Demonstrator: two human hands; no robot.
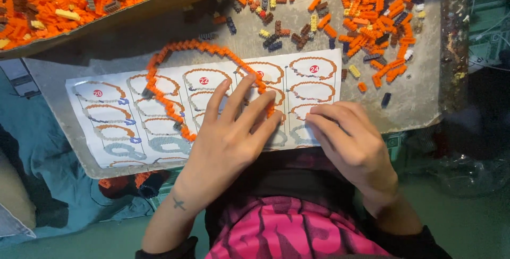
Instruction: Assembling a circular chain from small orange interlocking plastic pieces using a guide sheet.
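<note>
Head view: both hands (287,131) flat, open on paper sheet (106,131) (knobbly orange brick ring (164,97)).

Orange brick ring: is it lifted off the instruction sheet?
No. The orange brick ring lies flat on the instruction sheet, with the left hand pressing fingers on its right side.

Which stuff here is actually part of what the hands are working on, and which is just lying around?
In use:
left hand and right hand, flat on the instruction sheet
orange brick ring lying on the sheet

Lying about:
loose brick pile
cardboard tray of bricks
blue cloth
</note>
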